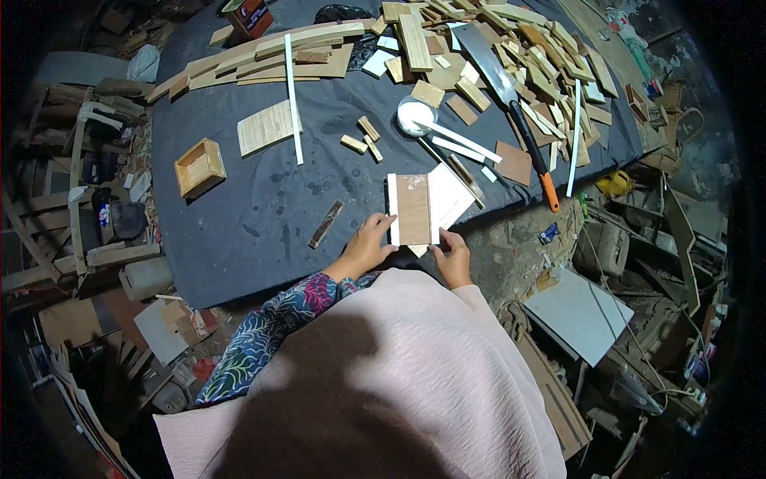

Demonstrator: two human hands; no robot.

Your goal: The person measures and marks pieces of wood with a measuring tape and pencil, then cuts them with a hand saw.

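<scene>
A small brown wooden panel (413,211) with pale strips along its two long sides lies before me at the table's front edge. My left hand (371,242) holds its left strip, the thumb near the lower corner and the fingertips higher up. At the lower right corner, my right hand (452,257) pinches the other strip. A pale board (452,198) lies partly hidden beneath the panel, turned at an angle. Just left of the panel is a dark, stained stick (325,224). Beyond it sit several short wood blocks (369,128).
A tub of white paste (415,116) with a flat stick stands behind the panel. An orange-handled saw (511,100) rests on heaped wood offcuts (550,60) at the back right. An open wooden box (199,168) and a light board (267,128) lie left on the dark cloth (239,231).
</scene>
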